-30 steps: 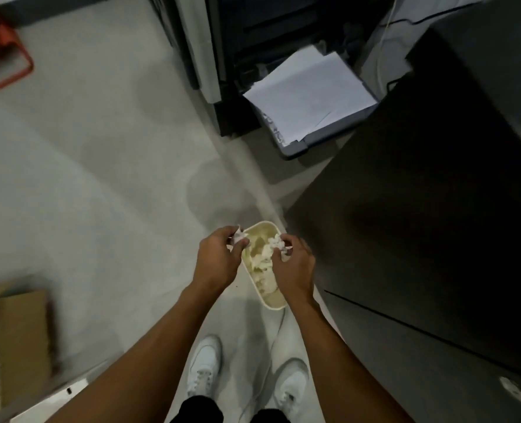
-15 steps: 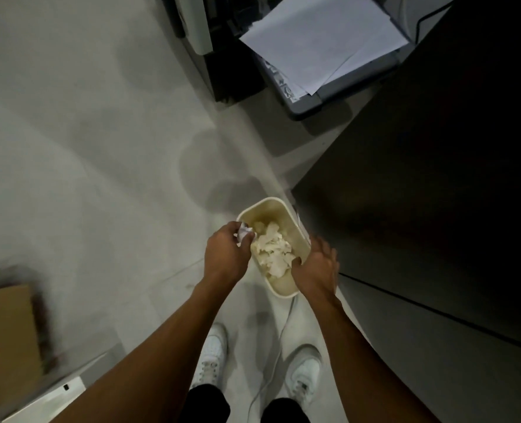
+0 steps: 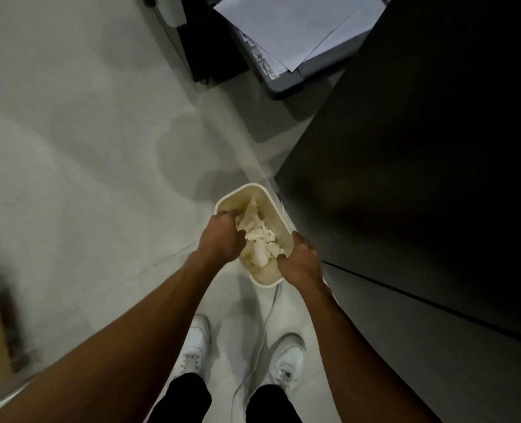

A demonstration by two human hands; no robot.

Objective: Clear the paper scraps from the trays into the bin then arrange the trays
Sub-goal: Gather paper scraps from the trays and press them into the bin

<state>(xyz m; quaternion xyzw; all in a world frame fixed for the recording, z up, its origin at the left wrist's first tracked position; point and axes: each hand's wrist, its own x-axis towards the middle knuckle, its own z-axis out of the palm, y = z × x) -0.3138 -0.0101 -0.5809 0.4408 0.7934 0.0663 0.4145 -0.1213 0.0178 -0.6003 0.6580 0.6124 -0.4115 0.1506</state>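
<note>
While paper scraps (image 3: 259, 239) fill the bin (image 3: 243, 189), left hand (image 3: 221, 238) curled over them, its hold impossible to tell, right hand (image 3: 302, 259) clasping the rim.

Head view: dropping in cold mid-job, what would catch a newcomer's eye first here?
The cream bin on the floor at centre, heaped with crumpled paper scraps, draws the eye first, with the left hand curled over the scraps and the right hand clasping its near right rim. Next comes the loose stack of white sheets on the grey tray at top, beside the big dark cabinet filling the right side.
</note>
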